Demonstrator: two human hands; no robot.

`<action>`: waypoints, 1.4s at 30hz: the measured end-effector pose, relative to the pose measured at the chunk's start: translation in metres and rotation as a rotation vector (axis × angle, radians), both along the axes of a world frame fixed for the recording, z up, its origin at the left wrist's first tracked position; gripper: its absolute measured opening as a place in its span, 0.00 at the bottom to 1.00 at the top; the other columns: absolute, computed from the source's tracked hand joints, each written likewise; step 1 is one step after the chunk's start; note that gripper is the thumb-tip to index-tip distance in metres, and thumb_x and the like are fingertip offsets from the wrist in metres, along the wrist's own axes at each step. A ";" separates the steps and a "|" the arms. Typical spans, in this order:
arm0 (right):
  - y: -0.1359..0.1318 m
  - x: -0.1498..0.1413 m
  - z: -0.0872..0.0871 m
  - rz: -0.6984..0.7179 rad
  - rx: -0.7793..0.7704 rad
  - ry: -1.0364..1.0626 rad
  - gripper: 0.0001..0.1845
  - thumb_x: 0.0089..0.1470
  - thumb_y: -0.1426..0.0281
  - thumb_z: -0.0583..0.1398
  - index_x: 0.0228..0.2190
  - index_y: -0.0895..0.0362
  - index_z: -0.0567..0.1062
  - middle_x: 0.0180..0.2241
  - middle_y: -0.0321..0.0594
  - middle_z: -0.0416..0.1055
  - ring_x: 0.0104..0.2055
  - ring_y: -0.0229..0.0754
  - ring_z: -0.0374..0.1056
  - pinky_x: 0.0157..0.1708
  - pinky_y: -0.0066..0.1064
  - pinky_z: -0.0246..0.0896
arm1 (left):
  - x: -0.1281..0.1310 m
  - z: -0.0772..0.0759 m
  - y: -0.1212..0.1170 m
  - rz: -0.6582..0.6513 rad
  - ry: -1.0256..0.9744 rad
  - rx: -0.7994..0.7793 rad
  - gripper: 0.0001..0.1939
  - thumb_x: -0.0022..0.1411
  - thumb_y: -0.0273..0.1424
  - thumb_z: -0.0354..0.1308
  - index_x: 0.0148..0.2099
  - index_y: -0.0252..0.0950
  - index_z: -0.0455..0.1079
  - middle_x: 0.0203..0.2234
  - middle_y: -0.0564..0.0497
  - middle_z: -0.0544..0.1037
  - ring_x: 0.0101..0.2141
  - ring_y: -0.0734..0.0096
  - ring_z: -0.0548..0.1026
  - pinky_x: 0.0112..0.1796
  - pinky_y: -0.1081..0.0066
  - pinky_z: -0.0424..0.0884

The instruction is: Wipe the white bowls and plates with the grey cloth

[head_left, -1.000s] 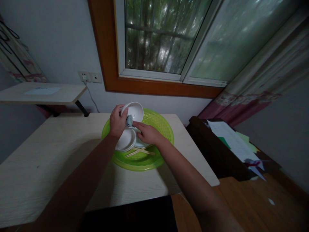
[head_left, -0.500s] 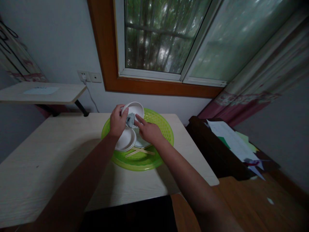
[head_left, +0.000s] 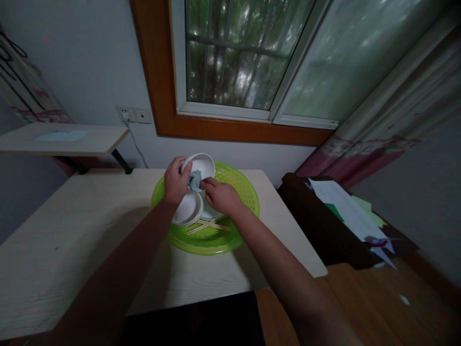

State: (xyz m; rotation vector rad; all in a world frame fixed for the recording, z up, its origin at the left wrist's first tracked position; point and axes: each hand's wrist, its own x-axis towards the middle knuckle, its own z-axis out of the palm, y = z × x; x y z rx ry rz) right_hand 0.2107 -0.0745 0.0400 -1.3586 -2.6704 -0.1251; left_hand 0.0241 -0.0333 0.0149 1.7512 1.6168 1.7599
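My left hand (head_left: 175, 181) is closed on a tilted white bowl (head_left: 203, 163), its thumb over the rim near a crumpled grey-blue cloth (head_left: 195, 180). The cloth lies against the bowl's near side. My right hand (head_left: 221, 194) has its fingertips drawn together at the cloth's right edge, seemingly pinching it. Below the bowl, a small stack of white dishes (head_left: 187, 210) sits in a green round basket tray (head_left: 216, 247). Beside the stack is a pale plate (head_left: 210, 211), partly hidden by my right hand. Wooden chopsticks (head_left: 214, 225) lie crossed in front of it.
The tray stands on a light wooden table (head_left: 118, 202) against the wall below a window (head_left: 248, 53). A raised shelf (head_left: 72, 139) stands at the left, with a power cord (head_left: 136, 142) behind. Right of the table is a dark brown piece of furniture with papers (head_left: 342, 209) on it.
My right hand's fingers, spread over the bowl before, have drawn together and lowered onto the cloth's right edge. The left hand and bowl have barely moved.
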 end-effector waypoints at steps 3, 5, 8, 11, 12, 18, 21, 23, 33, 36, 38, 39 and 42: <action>0.000 0.000 0.000 0.007 0.007 -0.010 0.26 0.66 0.66 0.49 0.63 0.49 0.66 0.61 0.45 0.67 0.46 0.49 0.75 0.44 0.37 0.72 | 0.000 0.000 0.000 0.003 -0.006 -0.001 0.14 0.68 0.41 0.54 0.49 0.40 0.72 0.36 0.49 0.76 0.36 0.67 0.72 0.41 0.68 0.68; 0.001 0.001 0.000 0.014 0.011 -0.010 0.26 0.67 0.66 0.49 0.63 0.49 0.65 0.63 0.45 0.66 0.46 0.49 0.75 0.44 0.37 0.71 | 0.000 0.000 0.001 0.008 -0.014 -0.001 0.14 0.68 0.42 0.54 0.48 0.40 0.72 0.36 0.49 0.76 0.36 0.67 0.72 0.41 0.68 0.68; 0.001 0.002 -0.002 0.015 0.006 -0.007 0.28 0.66 0.66 0.50 0.65 0.49 0.63 0.67 0.44 0.61 0.48 0.49 0.74 0.46 0.39 0.72 | 0.000 0.000 0.001 0.002 -0.031 -0.005 0.14 0.68 0.42 0.54 0.48 0.40 0.72 0.36 0.49 0.76 0.36 0.67 0.71 0.41 0.67 0.68; 0.003 0.004 -0.005 0.024 0.011 0.012 0.30 0.64 0.68 0.52 0.67 0.49 0.60 0.69 0.43 0.56 0.53 0.50 0.72 0.50 0.40 0.71 | -0.001 -0.001 0.002 0.001 -0.048 -0.008 0.14 0.68 0.42 0.53 0.48 0.40 0.72 0.35 0.49 0.75 0.35 0.67 0.71 0.40 0.67 0.67; 0.003 0.004 -0.006 0.031 0.015 0.020 0.31 0.64 0.69 0.52 0.67 0.50 0.60 0.70 0.43 0.55 0.54 0.51 0.71 0.51 0.40 0.70 | -0.001 -0.001 0.002 0.005 -0.051 -0.007 0.14 0.68 0.42 0.53 0.48 0.40 0.72 0.35 0.49 0.75 0.35 0.67 0.71 0.39 0.67 0.67; 0.005 0.005 -0.008 0.053 0.025 0.046 0.29 0.64 0.68 0.52 0.65 0.51 0.63 0.68 0.44 0.59 0.54 0.51 0.72 0.52 0.40 0.69 | 0.000 -0.002 0.002 -0.009 -0.062 -0.014 0.14 0.68 0.42 0.53 0.48 0.41 0.72 0.35 0.50 0.76 0.35 0.67 0.72 0.39 0.68 0.67; 0.003 0.004 -0.005 0.041 0.028 0.033 0.28 0.65 0.68 0.51 0.64 0.51 0.64 0.66 0.44 0.62 0.52 0.50 0.72 0.50 0.38 0.70 | 0.000 0.000 0.001 -0.019 -0.060 -0.010 0.14 0.68 0.42 0.53 0.48 0.40 0.72 0.35 0.50 0.76 0.36 0.67 0.72 0.39 0.68 0.67; 0.002 0.003 -0.003 0.026 0.018 0.016 0.27 0.65 0.68 0.51 0.64 0.50 0.65 0.64 0.45 0.64 0.51 0.49 0.73 0.49 0.37 0.70 | 0.001 0.001 0.000 -0.025 -0.057 -0.014 0.14 0.67 0.42 0.53 0.48 0.40 0.72 0.35 0.50 0.76 0.36 0.67 0.72 0.39 0.68 0.67; 0.002 0.005 -0.003 0.034 0.047 -0.027 0.31 0.63 0.70 0.52 0.66 0.49 0.60 0.70 0.42 0.56 0.53 0.52 0.72 0.51 0.41 0.70 | 0.002 0.003 -0.001 -0.040 -0.080 -0.018 0.14 0.67 0.43 0.53 0.47 0.40 0.72 0.33 0.50 0.75 0.34 0.68 0.72 0.37 0.68 0.67; 0.001 0.005 -0.003 0.012 0.039 -0.051 0.33 0.62 0.70 0.52 0.67 0.48 0.58 0.72 0.40 0.50 0.53 0.52 0.72 0.50 0.42 0.70 | 0.002 0.003 -0.001 -0.050 -0.080 -0.024 0.14 0.67 0.43 0.53 0.47 0.41 0.72 0.31 0.51 0.74 0.32 0.68 0.71 0.36 0.68 0.66; 0.001 0.005 -0.003 0.006 0.042 -0.059 0.33 0.62 0.70 0.52 0.67 0.48 0.58 0.73 0.39 0.47 0.53 0.52 0.72 0.50 0.43 0.71 | 0.002 0.003 -0.001 -0.049 -0.085 -0.028 0.14 0.67 0.43 0.54 0.47 0.41 0.72 0.31 0.52 0.74 0.32 0.69 0.71 0.36 0.69 0.66; 0.000 0.005 -0.003 0.004 0.044 -0.060 0.33 0.62 0.70 0.52 0.67 0.48 0.58 0.73 0.39 0.47 0.53 0.52 0.73 0.50 0.43 0.71 | 0.002 0.003 -0.001 -0.047 -0.088 -0.030 0.14 0.67 0.43 0.54 0.47 0.40 0.72 0.30 0.52 0.74 0.32 0.69 0.71 0.36 0.69 0.67; 0.001 0.004 -0.002 -0.009 0.049 -0.061 0.31 0.64 0.69 0.51 0.67 0.48 0.59 0.72 0.41 0.52 0.52 0.51 0.73 0.49 0.42 0.71 | 0.002 0.003 -0.001 -0.044 -0.094 -0.027 0.14 0.67 0.43 0.54 0.47 0.40 0.72 0.31 0.51 0.74 0.32 0.68 0.71 0.36 0.69 0.67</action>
